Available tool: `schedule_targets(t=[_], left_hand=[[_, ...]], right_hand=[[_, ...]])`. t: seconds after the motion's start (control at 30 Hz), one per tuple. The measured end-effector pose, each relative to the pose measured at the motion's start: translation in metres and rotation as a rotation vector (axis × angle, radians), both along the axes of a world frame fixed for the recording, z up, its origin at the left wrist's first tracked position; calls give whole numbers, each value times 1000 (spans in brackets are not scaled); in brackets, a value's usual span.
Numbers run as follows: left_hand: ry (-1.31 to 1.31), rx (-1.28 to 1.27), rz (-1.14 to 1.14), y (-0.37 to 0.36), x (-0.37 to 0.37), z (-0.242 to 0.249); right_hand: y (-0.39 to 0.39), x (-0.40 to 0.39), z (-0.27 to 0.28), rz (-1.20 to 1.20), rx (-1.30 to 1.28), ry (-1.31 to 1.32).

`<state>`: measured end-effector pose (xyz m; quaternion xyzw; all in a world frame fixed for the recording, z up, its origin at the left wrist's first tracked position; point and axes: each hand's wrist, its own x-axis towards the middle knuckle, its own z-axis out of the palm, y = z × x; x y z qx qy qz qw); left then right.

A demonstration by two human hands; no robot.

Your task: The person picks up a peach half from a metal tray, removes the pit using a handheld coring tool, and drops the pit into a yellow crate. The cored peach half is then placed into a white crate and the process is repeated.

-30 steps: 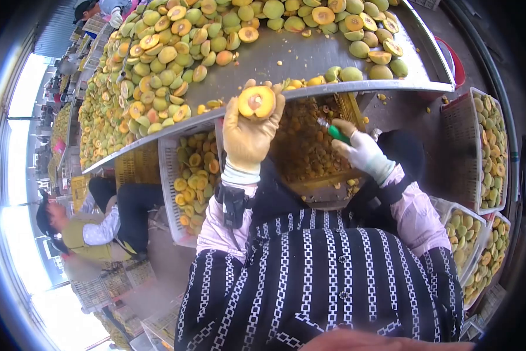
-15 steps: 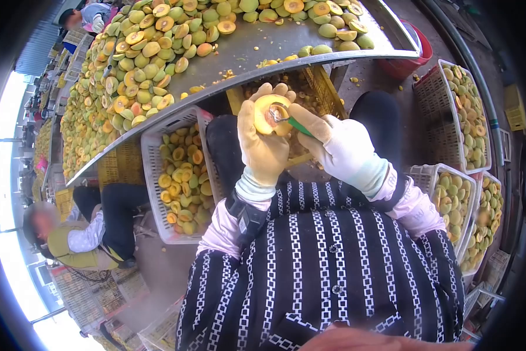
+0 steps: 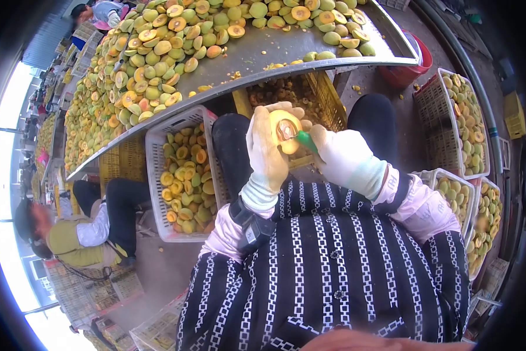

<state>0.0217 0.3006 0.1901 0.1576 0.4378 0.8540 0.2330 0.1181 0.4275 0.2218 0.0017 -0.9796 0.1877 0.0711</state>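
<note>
Left hand [image 3: 267,153] grips our peach half [image 3: 284,130]; right hand [image 3: 343,157] holds the pitter [image 3: 302,139] in its pit.

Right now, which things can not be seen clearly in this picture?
- Tool, head view: only a green handle shows; the right hand covers the rest, its tip lost in the peach half.
- Left hand palm: behind that fruit.
- Yellow crate: contents shadowed under the metal table.

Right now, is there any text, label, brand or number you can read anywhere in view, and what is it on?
No readable text.
The black device strapped at the left wrist has a small pale marking, too blurred to read.
The fruit half, green-handled tool and white crate show no lettering.
</note>
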Motion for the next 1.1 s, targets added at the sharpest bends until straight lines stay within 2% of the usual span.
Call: schedule_targets(t=[0.07,0.17,0.2,0.27,0.3,0.4,0.47,0.5,0.53,0.6,0.63,0.67,0.73,0.77,0.8,0.83,0.87,0.93,0.97,1.0,1.03,1.07,1.1], left_hand=[[-7,-65,-17,-1,3,5],[189,-62,250,10,9,6],[194,-61,249,10,9,7],[146,-189,178,7,6,9],[-28,-140,5,3,0,13],[-272,-87,-171,-1,-2,-3],[-218,-99,-150,4,-4,-12],[-157,-109,-127,8,-5,-17],[-103,-52,-79,14,-5,-20],[-467,178,-53,15,-10,-12],[-501,262,-8,14,-15,-22],[-455,381,4,23,-20,-38],[-401,394,43,40,-6,-40],[-238,391,-31,40,7,-22],[37,119,68,46,17,-15],[79,79,-78,47,25,-15],[155,99,-123,49,25,-16],[-231,326,-375,51,12,-21],[-417,597,-623,41,5,-25],[-423,605,-605,35,6,-28],[-528,490,-572,31,7,-31],[-629,371,-546,28,9,-33],[-503,541,-500,26,2,-46]], right_hand=[[-5,4,1,-17,-61,-28],[-10,3,1,0,-251,15],[-8,2,-1,0,-251,21],[-3,2,-6,9,-251,-59],[0,3,-6,7,-254,-60],[10,8,-9,81,-121,-92],[12,9,-12,55,-243,-164],[8,11,-22,11,-284,-45],[6,11,-34,13,-286,-49],[6,4,-49,-50,-650,312],[3,6,-38,-242,-1133,144],[7,6,-14,-321,-1412,-25],[15,-4,-10,-294,-1373,-84],[14,-6,-22,-323,-1454,7],[17,-9,-27,-243,-1507,50],[23,-8,-38,-228,-1648,120],[27,-9,-35,-242,-1678,145],[45,-9,-22,-81,-1483,80],[46,-14,-17,-148,-1296,133],[47,-17,-13,-212,-1110,192],[56,-21,-9,-192,-937,44],[57,-25,-13,-194,-936,39],[59,-29,-14,-169,-729,-8]])
